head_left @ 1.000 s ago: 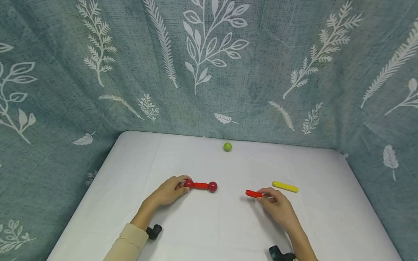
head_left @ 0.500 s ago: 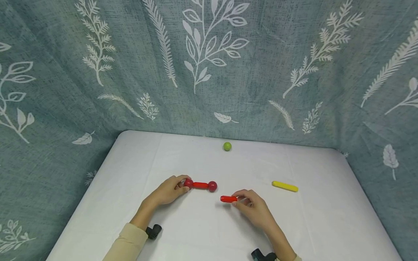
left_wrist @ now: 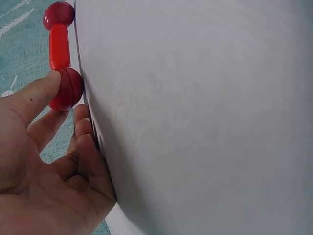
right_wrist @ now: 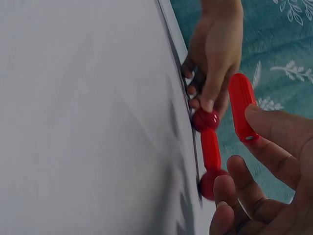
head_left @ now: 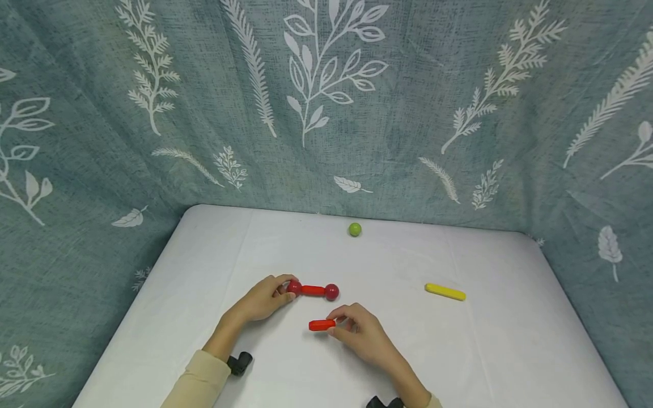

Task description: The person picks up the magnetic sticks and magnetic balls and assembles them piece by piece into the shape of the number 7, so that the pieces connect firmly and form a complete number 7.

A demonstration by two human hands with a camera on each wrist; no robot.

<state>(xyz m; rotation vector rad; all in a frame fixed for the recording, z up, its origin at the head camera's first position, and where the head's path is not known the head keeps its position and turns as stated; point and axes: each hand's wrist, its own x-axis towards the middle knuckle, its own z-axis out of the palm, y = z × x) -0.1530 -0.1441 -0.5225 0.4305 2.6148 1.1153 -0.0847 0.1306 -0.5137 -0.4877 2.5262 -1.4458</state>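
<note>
Red bars and darker red balls make up the work in hand. In the lower middle of the head view, our right hand pinches a loose red bar by one end between thumb and finger, the other end pointing towards the left of the frame. It seems lifted from the white surface, a faint shadow beneath it. Just above it in the frame lies a dumbbell-shaped piece; our left hand grips its left ball between thumb and fingers, while its right ball is untouched. Bar and piece are near each other but apart.

We judge the step in hand to be positioning the bar beside the piece while the left hand steadies it. As we read it, the next move calls for turning the bar to face the gripped ball and meeting it squarely, with a firm left grip so nothing rolls. At right of centre, the yellow bar lies untouched, as does the green ball near the surface's far edge.
</note>
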